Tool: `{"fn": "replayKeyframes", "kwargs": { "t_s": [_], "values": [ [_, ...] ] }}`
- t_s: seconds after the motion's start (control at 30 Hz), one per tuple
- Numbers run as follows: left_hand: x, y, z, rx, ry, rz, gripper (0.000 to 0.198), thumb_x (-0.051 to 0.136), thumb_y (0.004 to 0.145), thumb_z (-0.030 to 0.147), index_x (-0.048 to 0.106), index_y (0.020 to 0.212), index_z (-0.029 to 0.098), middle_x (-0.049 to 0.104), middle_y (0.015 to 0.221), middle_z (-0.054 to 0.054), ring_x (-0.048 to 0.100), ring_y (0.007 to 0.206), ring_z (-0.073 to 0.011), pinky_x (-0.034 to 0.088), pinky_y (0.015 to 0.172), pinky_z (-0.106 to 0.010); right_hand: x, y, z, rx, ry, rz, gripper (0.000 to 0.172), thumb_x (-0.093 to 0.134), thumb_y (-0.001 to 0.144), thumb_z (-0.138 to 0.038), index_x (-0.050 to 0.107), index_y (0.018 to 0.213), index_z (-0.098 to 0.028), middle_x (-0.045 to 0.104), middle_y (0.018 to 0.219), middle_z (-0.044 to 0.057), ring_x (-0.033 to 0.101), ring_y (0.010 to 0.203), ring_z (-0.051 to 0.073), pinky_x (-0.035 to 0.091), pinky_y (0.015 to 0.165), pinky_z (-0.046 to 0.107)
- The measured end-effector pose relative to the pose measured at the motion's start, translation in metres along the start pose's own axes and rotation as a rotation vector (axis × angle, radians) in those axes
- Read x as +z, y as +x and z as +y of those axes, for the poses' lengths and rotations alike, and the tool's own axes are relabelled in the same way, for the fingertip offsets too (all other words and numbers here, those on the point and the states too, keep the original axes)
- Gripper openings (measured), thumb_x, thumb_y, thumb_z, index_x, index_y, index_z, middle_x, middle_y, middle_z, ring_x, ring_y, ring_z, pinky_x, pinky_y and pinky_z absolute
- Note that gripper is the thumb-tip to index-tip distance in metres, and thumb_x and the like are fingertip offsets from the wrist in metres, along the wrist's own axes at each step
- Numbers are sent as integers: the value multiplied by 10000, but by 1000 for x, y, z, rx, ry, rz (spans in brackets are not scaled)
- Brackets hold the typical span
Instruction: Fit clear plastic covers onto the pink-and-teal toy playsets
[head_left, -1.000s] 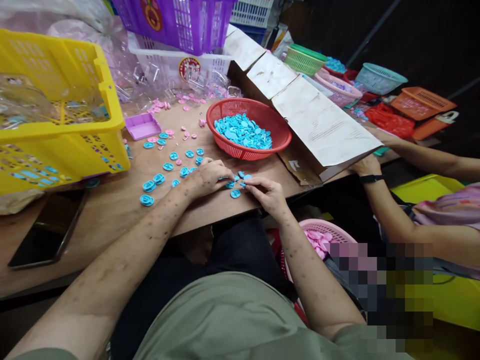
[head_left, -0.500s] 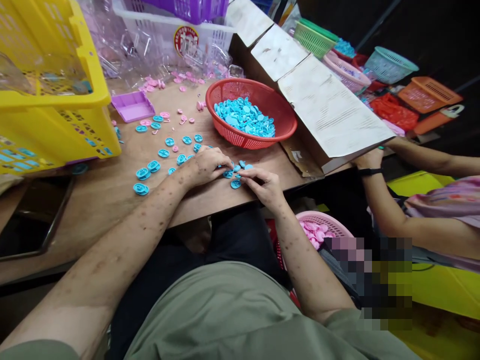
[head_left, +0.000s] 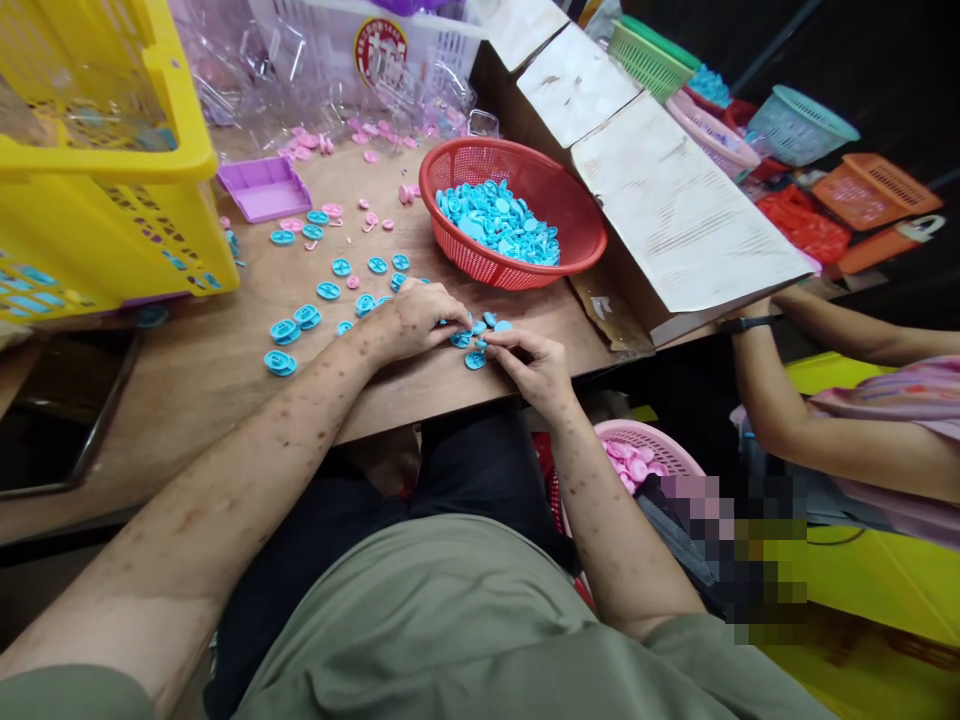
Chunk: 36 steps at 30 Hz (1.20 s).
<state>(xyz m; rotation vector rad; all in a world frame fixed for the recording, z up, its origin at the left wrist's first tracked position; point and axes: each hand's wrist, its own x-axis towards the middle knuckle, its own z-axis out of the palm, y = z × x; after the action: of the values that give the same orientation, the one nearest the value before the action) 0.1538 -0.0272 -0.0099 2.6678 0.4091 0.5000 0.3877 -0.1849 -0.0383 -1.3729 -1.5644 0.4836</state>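
My left hand (head_left: pixel 421 318) rests on the table with its fingers bent together and pointing down among small blue plastic pieces. Its fingertips are partly hidden, so what they hold cannot be made out. Close beside it, my right hand (head_left: pixel 538 372) pinches a small blue plastic piece (head_left: pixel 481 342) between thumb and forefinger. Just below those fingertips lies a round blue piece (head_left: pixel 475 360) with a moulded inner shape. More oval blue pieces (head_left: pixel 280 362) are scattered left of my left hand, some stacked in pairs. Behind my hands stands a red mesh basket (head_left: pixel 517 277) holding many blue pieces (head_left: pixel 499 225).
A yellow crate (head_left: pixel 112 240) stands at left, near a dark phone-like slab (head_left: pixel 64 400). A purple tray (head_left: pixel 264 190), pink pieces (head_left: pixel 307 142) and clear plastic cases lie farther back. A cardboard box (head_left: pixel 660 210) borders the right; beyond it are a co-worker's arms (head_left: pixel 825 440).
The view has shifted slightly. Both my hands keep nearly the same place over the blue pieces, the right one still pinching. The co-worker's hand has gone farther behind the cardboard.
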Motion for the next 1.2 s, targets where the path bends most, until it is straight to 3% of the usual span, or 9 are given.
{"fn": "replayKeyframes", "kwargs": {
  "t_s": [0.17,0.4,0.53,0.7,0.9,1.1,1.2],
  "values": [
    [2,-1,5,15,17,-3,251,622,1141,261,870,1181,261,872,1195,-87,737,1181,-301,423,1087,-488,0,0,-1,-94,-38,-70,206,836,1088,-498,938,1157,-333,908,1208,39,854,1180,307,672,1157,502],
    [4,-1,3,17,-6,3,198,679,1104,231,867,1169,237,853,1244,-106,703,1226,-304,458,1077,-466,-3,3,7,-270,-64,-114,200,778,1139,-494,927,1138,-361,908,1201,35,856,1123,288,692,1086,495],
    [5,-5,6,-25,-11,33,190,693,1102,241,868,1176,247,859,1236,-101,697,1219,-307,429,1085,-493,-7,0,5,-264,-137,-150,275,733,1160,-543,917,1098,-348,895,1207,63,838,1125,288,686,1093,505],
    [5,-10,14,-33,42,52,221,644,1135,266,856,1196,264,864,1250,-95,688,1242,-327,359,1098,-539,-8,-6,-2,-298,-153,-171,233,698,1192,-467,905,1194,-362,869,1284,77,815,1191,286,663,1145,510],
    [5,-12,18,-30,80,61,212,601,1132,259,807,1177,235,850,1223,-119,699,1215,-338,361,1089,-540,-9,-6,-1,-332,-195,-210,240,677,1196,-452,894,1173,-352,879,1226,65,821,1145,278,677,1119,510],
    [5,-13,20,9,127,50,213,579,1133,221,786,1184,228,850,1204,-103,708,1185,-316,381,1065,-522,-5,-10,-6,-434,-225,-128,156,722,1167,-329,876,1164,-301,874,1164,94,841,1048,253,731,970,434],
    [1,-12,25,-5,201,40,206,594,1128,202,787,1199,216,855,1214,-103,739,1175,-314,426,1057,-534,-2,-9,-9,-444,-228,-103,168,713,1171,-347,867,1127,-296,863,1072,86,847,966,251,740,886,401]
  ]
}}
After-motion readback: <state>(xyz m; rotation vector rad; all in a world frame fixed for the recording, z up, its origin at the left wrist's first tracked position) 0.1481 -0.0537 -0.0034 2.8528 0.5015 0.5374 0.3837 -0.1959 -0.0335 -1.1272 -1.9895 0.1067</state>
